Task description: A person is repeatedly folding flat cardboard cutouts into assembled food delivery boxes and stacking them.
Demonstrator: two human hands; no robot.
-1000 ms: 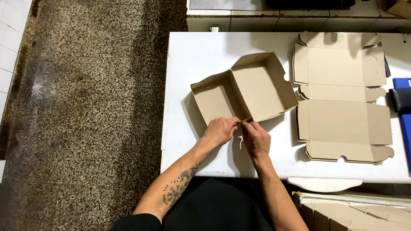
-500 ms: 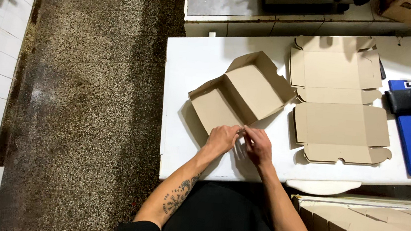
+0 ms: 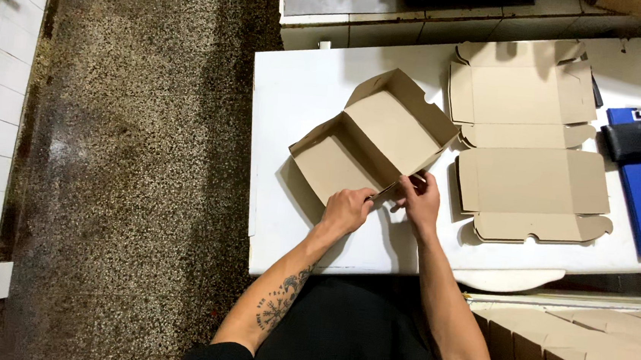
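The half-folded cardboard box (image 3: 373, 142) lies just ahead of both hands, left hand (image 3: 345, 211) and right hand (image 3: 419, 201) pinching its near wall; light, stiff, easily creased, probably best gripped along folds.

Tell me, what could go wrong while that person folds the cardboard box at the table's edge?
Both hands, left hand and right hand, pinch the near wall of the half-folded box. Pressed unevenly, the thin flap might crease or tear. The box sits askew near the table front, so a push could slide it toward the edge. The flat cardboard blanks lie close by; a swinging elbow might shift them.
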